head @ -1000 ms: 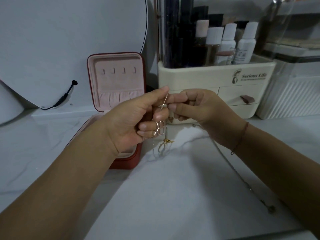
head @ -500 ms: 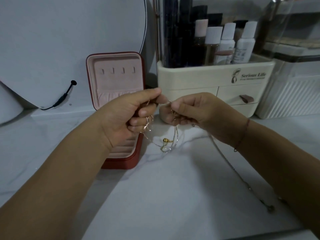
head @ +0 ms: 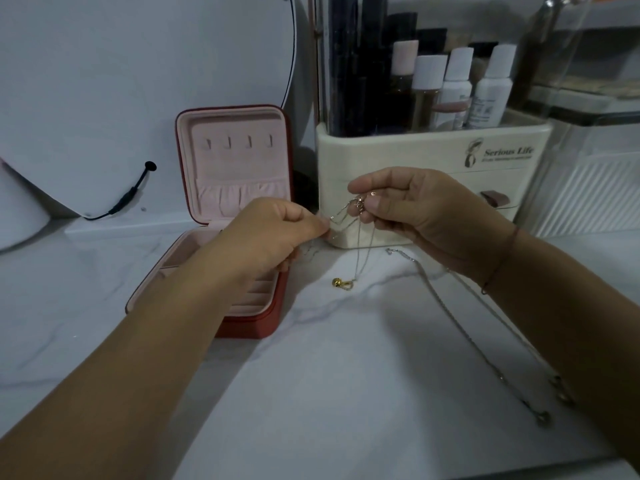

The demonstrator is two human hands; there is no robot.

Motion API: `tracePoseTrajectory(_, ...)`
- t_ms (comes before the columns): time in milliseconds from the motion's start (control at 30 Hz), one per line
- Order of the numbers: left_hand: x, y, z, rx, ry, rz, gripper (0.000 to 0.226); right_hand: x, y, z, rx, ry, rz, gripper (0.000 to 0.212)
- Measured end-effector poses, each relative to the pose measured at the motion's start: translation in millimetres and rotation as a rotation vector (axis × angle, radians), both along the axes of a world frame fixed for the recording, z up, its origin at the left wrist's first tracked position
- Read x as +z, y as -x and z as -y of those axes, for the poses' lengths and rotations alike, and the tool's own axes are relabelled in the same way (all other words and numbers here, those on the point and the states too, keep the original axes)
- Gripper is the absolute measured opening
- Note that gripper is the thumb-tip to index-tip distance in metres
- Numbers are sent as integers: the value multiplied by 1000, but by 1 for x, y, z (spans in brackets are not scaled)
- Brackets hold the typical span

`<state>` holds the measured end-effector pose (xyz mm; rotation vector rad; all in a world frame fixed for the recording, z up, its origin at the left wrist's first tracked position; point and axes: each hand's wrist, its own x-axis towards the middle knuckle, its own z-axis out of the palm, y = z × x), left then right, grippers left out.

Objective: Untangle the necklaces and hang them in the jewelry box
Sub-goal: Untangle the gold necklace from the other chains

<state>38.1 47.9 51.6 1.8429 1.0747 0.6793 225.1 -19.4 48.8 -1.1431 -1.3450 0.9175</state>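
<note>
Just above the white marble table [head: 346, 375], near its back edge, both hands work at the tangled necklaces [head: 358, 244]. The left hand [head: 273, 237] is curled, its thumb and forefinger pinching a thin silver strand at their tips. The right hand [head: 419, 209], a little higher, pinches a small bunch of chain and clasps between thumb and forefinger, the other fingers folded under. A short stretch of chain runs between the two hands. From the right hand's pinch, fine strands hang down to a gold pendant [head: 341, 283], which rests on the table below. Another silver necklace [head: 450, 308] lies loose on the table, running from just under the right wrist toward the front right corner, where its small pendants sit beside the forearm. The jewelry box [head: 242, 327], red outside and pink inside, stands open near the back edge, left of the middle, its base partly covered by the left hand and wrist; the upright lid carries four hooks [head: 239, 142]. Right of it sits a cream organizer [head: 415, 150] holding bottles [head: 457, 84]. A round mirror [head: 138, 81] with a black cable [head: 128, 199] stands at the back left. A red thread bracelet [head: 502, 261] circles the right wrist
</note>
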Motion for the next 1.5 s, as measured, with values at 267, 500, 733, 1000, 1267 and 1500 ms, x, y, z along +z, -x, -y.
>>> tracePoseTrajectory(267, -3, 1, 2, -83, -10, 8, 8, 3, 8, 3, -146, -280, 423, 23)
tracePoseTrajectory(500, 0, -2, 5, -171, 119, 120, 9, 3, 11, 4, -152, -370, 485, 25)
tracePoseTrajectory(733, 4, -3, 4, -189, 217, 323, 23, 2, 9, 2, -138, -378, 399, 27)
tracePoseTrajectory(1000, 3, -3, 4, -95, 32, 301, 18, -2, 6, -1, -182, -392, 425, 23)
tracePoseTrajectory(1267, 4, -4, 8, -34, 6, 265, 33, 2, 11, 1, -123, -262, 145, 24)
tracePoseTrajectory(1500, 3, -4, 8, 32, -92, 280, 28, 2, 7, -3, -164, -157, 86, 32)
